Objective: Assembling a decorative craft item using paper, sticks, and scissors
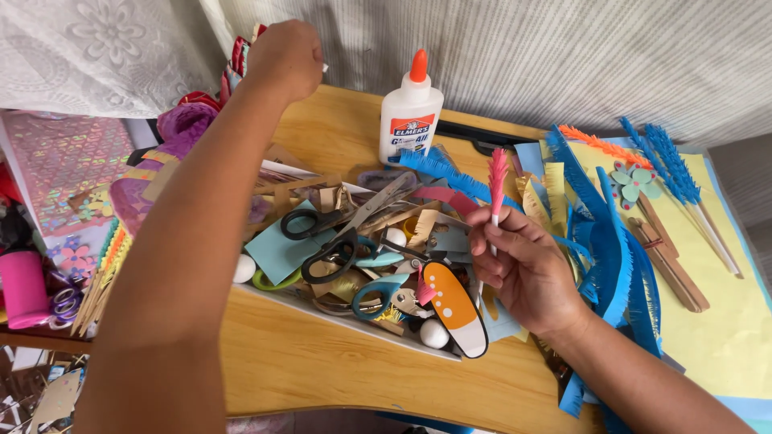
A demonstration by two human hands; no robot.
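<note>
- The right hand (523,269) is curled closed, its thumb and fingertips pinching the thin white stem of a pink fringed paper stick (498,181), which stands upright above the knuckles over the middle of the tabletop (322,362).
- The left hand (285,58) is stretched far forward to the back edge of the tabletop, by the white curtain (104,48); it is seen from behind with the fingers bent out of sight, so what it grips, if anything, cannot be told.
- Just left of the right hand lies a shallow tray (354,325) heaped with craft bits: black-handled scissors (342,225), teal-handled scissors (378,291), small white balls, paper scraps and an orange-and-white spotted oval piece (455,309).
- Behind the tray, a white glue bottle with an orange cap (411,112) stands upright.
- To the right of the right hand lie blue fringed paper strips (615,257), partly on a yellow sheet (724,321).
- On that sheet rest wooden craft sticks (667,257), blue fringed sticks (675,173), an orange fringed strip (603,146) and a small paper flower (631,183).
- At the far left stand a pink cup (22,285) and a glittery pink sheet (68,165).
</note>
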